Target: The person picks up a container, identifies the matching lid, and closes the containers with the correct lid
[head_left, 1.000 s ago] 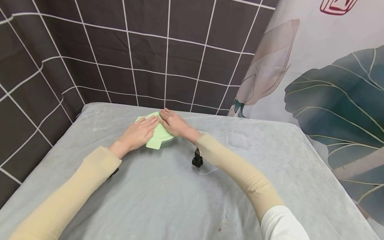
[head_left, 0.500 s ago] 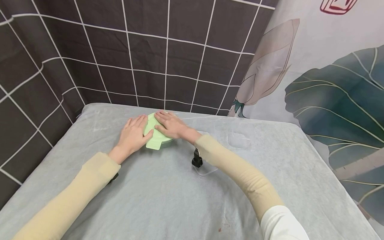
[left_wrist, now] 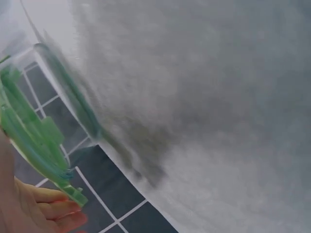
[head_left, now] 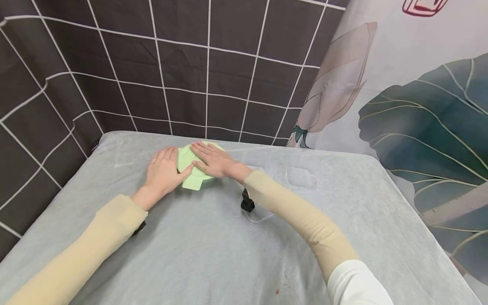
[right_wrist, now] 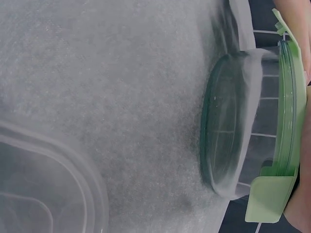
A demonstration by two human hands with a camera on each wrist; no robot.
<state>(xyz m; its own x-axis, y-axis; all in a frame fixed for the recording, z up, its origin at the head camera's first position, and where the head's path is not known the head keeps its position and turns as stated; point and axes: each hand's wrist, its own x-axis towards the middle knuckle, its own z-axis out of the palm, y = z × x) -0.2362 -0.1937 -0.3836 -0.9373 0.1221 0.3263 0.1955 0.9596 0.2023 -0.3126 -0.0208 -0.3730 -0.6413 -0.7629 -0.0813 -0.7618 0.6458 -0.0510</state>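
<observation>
A round glass food container (right_wrist: 226,126) with a light green lid (head_left: 190,163) stands upright near the table's far edge. My right hand (head_left: 213,160) lies over the lid's top, fingers extended. At the left side is my left hand (head_left: 164,171), fingers straight and together, thumb reaching onto the lid near the right thumb. In the left wrist view its fingers (left_wrist: 53,208) sit beside a flap at the lid's rim. A front flap (right_wrist: 269,199) sticks outward from the rim; the far side of the lid is partly hidden under the right hand.
Under the right forearm lies a clear plastic piece with rounded corners (right_wrist: 92,194), mostly hidden in the head view. Another clear rounded-square piece (head_left: 301,177) lies to the right. A grey cloth (head_left: 213,250) covers the table; a dark grid-patterned curtain (head_left: 183,67) hangs behind.
My left hand has slid off the lid's top to its left side, its thumb now spread. My right hand has shifted left over the lid. The container stays in place.
</observation>
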